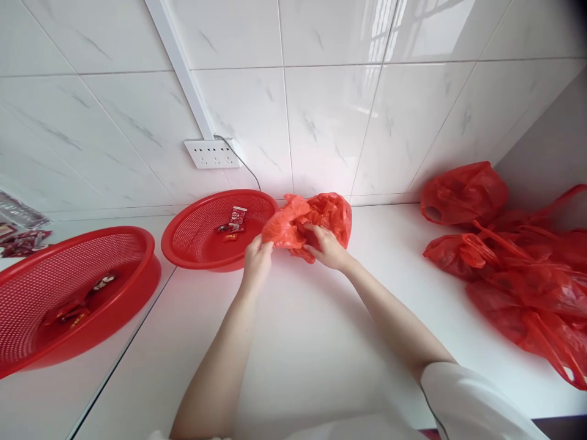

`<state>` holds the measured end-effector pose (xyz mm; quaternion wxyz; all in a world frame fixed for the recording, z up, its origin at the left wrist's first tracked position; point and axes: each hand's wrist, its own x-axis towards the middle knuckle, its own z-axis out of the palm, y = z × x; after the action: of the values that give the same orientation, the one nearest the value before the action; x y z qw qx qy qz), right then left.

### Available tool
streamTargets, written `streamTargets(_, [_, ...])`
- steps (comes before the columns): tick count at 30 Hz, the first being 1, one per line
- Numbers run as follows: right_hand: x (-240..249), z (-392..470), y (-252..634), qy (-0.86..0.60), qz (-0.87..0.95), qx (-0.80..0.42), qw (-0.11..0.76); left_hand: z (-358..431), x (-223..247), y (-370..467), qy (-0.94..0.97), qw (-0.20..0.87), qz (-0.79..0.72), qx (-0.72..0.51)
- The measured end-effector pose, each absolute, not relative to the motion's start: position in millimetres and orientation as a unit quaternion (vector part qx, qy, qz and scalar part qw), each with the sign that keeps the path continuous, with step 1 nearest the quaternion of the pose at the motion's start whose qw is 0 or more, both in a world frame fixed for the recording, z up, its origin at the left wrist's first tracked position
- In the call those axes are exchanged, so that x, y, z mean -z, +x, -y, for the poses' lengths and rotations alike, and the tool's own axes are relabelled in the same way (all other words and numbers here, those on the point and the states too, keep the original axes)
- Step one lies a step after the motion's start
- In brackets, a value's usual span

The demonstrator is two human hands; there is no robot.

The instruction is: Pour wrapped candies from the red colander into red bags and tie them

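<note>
Crumpled red plastic bags (332, 214) lie against the wall at the middle of the white table. My left hand (259, 256) pinches the left end of a red plastic bag (287, 226), close to the rim of a red basket (206, 264). On the right side of that bag is my right hand (326, 246), its fingers bent into the folds of red plastic. Small wrapped packets (237, 217) rest inside the basket.
Another red basket (151, 263) with small packets stands at the left. Several filled red bags (527, 275) are piled at the right. A socket strip (211, 154) with a cable is on the tiled wall. Packets (27, 243) lie at the far left.
</note>
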<state>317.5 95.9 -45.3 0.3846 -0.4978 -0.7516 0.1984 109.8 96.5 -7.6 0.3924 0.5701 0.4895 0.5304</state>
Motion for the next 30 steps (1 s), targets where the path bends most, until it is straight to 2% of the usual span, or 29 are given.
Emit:
streamTargets(5, [60,-110,329,-0.584,0.701,-0.172,0.370,-78,-30,90,0.466,0.422,-0.430,-0.648])
streamTargets(10, [27,-91,336,-0.583,0.684,-0.180,0.401,-60,-58,78,0.418,0.486,-0.385,-0.664])
streamTargets(12, [8,-77,337,-0.536,0.680,-0.232,0.443,-59,-60,78,0.420,0.515,-0.370,-0.649])
streamTargets(14, [-10,-62,336,-0.432,0.671,-0.350,0.491,-60,-58,80,0.424,0.528,-0.360,-0.642])
streamTargets(17, [-28,-46,332,-0.300,0.638,-0.505,0.498,-62,-56,83,0.433,0.538,-0.345,-0.635])
streamTargets(21, [-35,-39,328,-0.318,0.567,-0.509,0.564,-61,-55,77,0.474,0.555,-0.394,-0.559])
streamTargets(23, [-38,-36,330,-0.327,0.536,-0.495,0.600,-58,-58,73,0.527,0.502,-0.474,-0.496])
streamTargets(25, [-43,-32,334,-0.337,0.532,-0.476,0.613,-50,-61,75,0.582,0.360,-0.546,-0.483])
streamTargets(27, [-48,-25,335,-0.354,0.546,-0.445,0.615,-38,-66,84,0.614,0.210,-0.557,-0.518])
streamTargets(28, [-51,-22,334,-0.362,0.556,-0.431,0.611,-30,-67,92,0.627,0.175,-0.539,-0.535])
streamTargets(30, [-54,-14,330,-0.363,0.583,-0.423,0.592,-15,-67,108,0.665,0.233,-0.484,-0.520])
